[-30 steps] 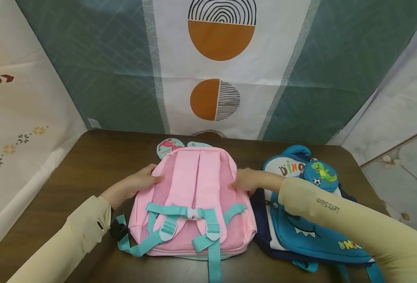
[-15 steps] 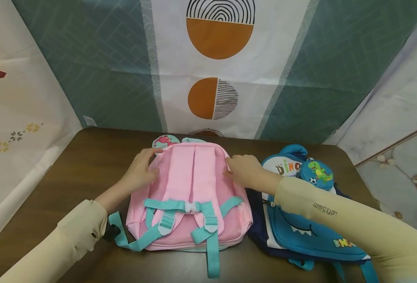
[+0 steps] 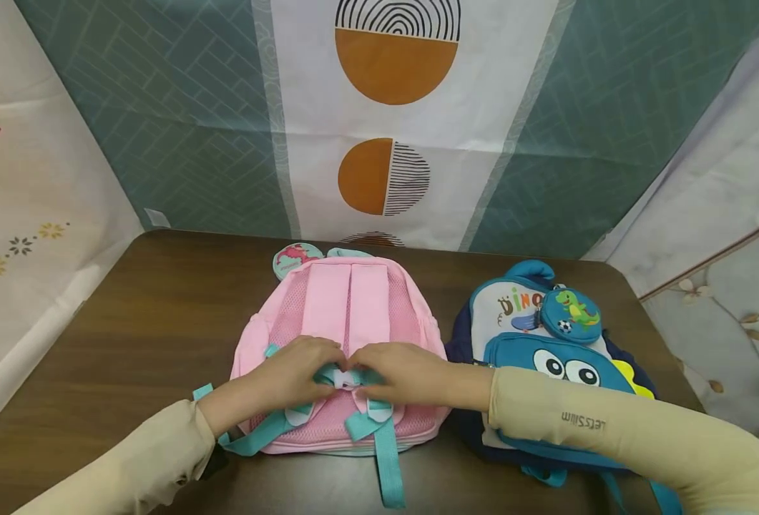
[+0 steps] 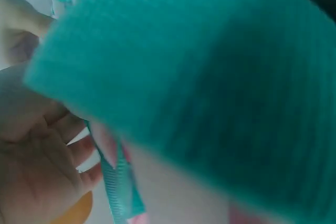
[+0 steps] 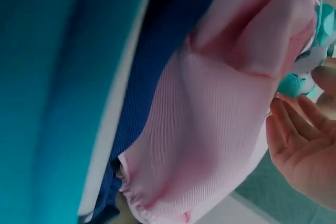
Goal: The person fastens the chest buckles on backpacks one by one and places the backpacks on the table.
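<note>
A pink backpack (image 3: 369, 300) lies on the table, its back panel and shoulder straps facing up. Teal webbing crosses it, joined by a white buckle (image 3: 343, 379) at the middle. My left hand (image 3: 295, 372) pinches the buckle's left side and the webbing there between thumb and fingers. From the other side my right hand (image 3: 411, 373) grips its right half, the fingertips of both hands almost meeting. The right wrist view shows the pale buckle (image 5: 310, 61) by the right thumb. A blurred teal strap (image 4: 157, 77) fills much of the left wrist view.
Beside the pink bag, under my right forearm, lies a blue dinosaur backpack (image 3: 514, 350) with a round pouch (image 3: 571, 315). A round teal and pink pouch (image 3: 295, 259) shows at the pink bag's top left. Brown tabletop (image 3: 179, 307) extends left; patterned cloths hang behind.
Both hands have left the sides of the pink backpack, moving inward and toward me onto the white buckle. The bag stays lying in place.
</note>
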A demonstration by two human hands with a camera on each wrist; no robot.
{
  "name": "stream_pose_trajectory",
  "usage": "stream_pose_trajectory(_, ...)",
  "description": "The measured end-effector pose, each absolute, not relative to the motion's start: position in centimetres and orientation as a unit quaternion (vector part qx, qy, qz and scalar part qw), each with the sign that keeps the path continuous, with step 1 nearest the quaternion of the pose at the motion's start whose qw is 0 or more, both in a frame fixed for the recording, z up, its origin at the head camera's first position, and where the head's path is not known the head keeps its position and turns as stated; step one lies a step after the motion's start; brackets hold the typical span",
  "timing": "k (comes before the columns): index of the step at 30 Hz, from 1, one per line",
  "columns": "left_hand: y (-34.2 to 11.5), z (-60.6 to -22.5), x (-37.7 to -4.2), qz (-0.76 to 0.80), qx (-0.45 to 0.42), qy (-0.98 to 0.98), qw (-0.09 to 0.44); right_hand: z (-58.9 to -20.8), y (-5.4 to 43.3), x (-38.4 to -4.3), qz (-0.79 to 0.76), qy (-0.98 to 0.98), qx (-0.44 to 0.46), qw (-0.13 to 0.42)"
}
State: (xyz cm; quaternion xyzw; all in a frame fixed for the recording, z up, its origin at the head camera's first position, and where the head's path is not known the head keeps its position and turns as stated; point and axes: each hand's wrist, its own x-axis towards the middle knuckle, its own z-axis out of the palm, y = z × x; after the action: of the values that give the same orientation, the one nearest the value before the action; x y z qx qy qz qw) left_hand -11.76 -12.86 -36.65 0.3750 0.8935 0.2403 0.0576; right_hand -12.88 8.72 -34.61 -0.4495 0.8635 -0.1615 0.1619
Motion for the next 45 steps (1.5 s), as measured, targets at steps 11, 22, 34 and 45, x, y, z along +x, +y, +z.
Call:
stream_pose_trajectory(11,-13.8,-37.3,-12.5,0.358,0.319,0.870,0.115,-35.2,8.2,-13.7,-0.206,0.864,-0.433,0.154)
stream_pose_trajectory(22,-15.4,-36.8,-11.8,0.381,0.286,0.878,0.038,-34.8,8.2,-12.9,-0.188,0.877,-0.427,0.117)
stream_pose_trajectory(34,-15.3,-37.2,-11.5,0.395,0.324,0.859,-0.016,-33.8,7.7,-11.5,-0.068,0.877,-0.474,-0.042)
stream_pose_trajectory(45,-15.9,-37.8,-11.4,0.396,0.344,0.850,-0.049,-33.8,7.5,-12.2,-0.099,0.861,-0.499,-0.022)
